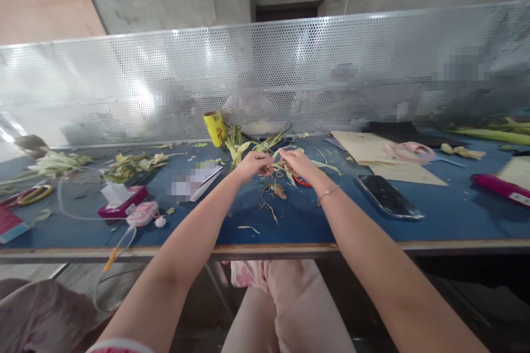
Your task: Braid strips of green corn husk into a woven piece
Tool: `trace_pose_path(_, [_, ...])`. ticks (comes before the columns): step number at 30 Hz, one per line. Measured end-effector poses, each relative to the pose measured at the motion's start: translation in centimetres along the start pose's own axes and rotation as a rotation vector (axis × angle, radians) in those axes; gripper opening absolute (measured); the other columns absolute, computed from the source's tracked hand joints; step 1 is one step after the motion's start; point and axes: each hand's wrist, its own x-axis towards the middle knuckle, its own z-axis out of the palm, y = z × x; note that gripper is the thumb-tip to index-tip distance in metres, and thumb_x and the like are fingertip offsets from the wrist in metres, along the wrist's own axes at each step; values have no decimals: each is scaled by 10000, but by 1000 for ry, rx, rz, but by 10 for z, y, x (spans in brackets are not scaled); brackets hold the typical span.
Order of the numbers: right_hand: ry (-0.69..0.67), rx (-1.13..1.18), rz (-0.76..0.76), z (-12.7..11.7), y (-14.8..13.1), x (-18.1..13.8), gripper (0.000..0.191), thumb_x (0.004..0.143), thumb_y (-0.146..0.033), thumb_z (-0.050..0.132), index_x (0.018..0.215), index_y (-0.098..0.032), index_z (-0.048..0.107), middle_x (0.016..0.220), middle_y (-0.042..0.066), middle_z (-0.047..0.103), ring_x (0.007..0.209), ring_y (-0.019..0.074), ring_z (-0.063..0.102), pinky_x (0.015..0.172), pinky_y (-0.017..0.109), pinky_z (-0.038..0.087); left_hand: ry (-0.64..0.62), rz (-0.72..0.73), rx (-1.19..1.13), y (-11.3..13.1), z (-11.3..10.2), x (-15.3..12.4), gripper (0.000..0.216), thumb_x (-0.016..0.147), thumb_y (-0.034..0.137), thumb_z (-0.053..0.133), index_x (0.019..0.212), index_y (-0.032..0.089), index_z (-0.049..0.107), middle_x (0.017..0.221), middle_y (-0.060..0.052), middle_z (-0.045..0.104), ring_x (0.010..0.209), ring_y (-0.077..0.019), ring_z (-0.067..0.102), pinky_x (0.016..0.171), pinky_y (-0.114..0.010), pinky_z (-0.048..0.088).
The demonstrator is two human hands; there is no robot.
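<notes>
My left hand (255,165) is closed in a pinch over the middle of the blue table, and its fingertips hide whatever they grip. Close beside it, my right hand (298,163) pinches what looks like the end of a thin green leaf (275,154). Long leafy stalks (236,146) lie behind both hands. Below the fingers rests a brown root piece (280,191) with thin, stringy roots. A red loop (301,181), perhaps a scissor handle, shows partly under my right hand.
A yellow cylinder (214,128) stands before the perforated metal screen (281,77). A phone (389,197) and cardboard sheets (372,149) lie right, with a pink tape roll (411,152). At left are a tissue pack (123,202), a pink case (143,213) and wilted plants (134,167).
</notes>
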Motion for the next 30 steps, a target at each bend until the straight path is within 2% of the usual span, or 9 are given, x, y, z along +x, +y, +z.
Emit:
trace_pose_path(4, [24,187,-14,-10,0,1,429,745,-547,616,514,-204,499,416,-50,299,431,93,246,498,284,187,129,-1,120,-3,-9,5,242,735,257,672,555,132,568,518,-15,586,407,-72,504,461,-217,412])
trace_pose_path(9, [-50,537,0,-9,-11,-3,314,726,-415,662,552,-194,522,434,-68,271,437,74,235,483,265,206,10,102,527,1,-3,-4,249,729,253,637,514,150,564,480,5,562,413,-80,500,468,-216,394])
trace_pose_path(11, [-113,563,8,-5,-16,-7,271,717,-397,673,599,-183,556,442,-72,285,442,71,254,483,257,222,-2,127,641,1,3,-8,247,706,286,656,518,160,558,446,22,528,407,-86,499,464,-215,375])
trace_pose_path(15, [-213,519,-67,4,-17,-10,250,693,-402,699,671,-171,606,493,-55,392,480,72,332,493,240,263,26,147,733,-2,10,-9,391,734,382,638,443,162,497,437,6,527,389,-79,463,452,-221,345])
trace_pose_path(17, [-194,534,-76,5,-12,-6,286,702,-453,686,706,-174,623,561,-37,458,516,76,372,496,228,287,34,155,722,-4,12,-8,412,774,361,600,432,160,491,427,2,518,386,-76,459,461,-219,355])
trace_pose_path(20, [-89,549,-10,5,-5,1,392,754,-573,592,725,-184,633,696,10,572,585,97,447,503,223,327,51,75,576,-5,13,-6,396,835,340,518,484,159,515,444,-2,536,366,-79,458,439,-222,358])
trace_pose_path(24, [30,366,110,3,0,5,454,807,-595,508,656,-183,624,764,53,654,704,150,550,584,252,389,4,3,340,-3,14,-5,419,872,397,453,551,146,548,465,-12,551,352,-80,447,411,-225,350])
trace_pose_path(27, [-54,197,140,6,1,4,474,842,-562,470,622,-173,630,718,65,675,717,181,576,639,288,395,-28,15,248,-1,13,-6,396,871,392,457,593,133,572,458,-9,544,357,-82,455,422,-221,361])
trace_pose_path(30, [-135,144,177,8,3,2,501,876,-523,433,576,-166,617,656,75,668,662,186,576,675,312,399,-54,41,205,-1,14,-7,454,889,392,414,543,132,549,444,-27,532,362,-86,458,425,-223,361])
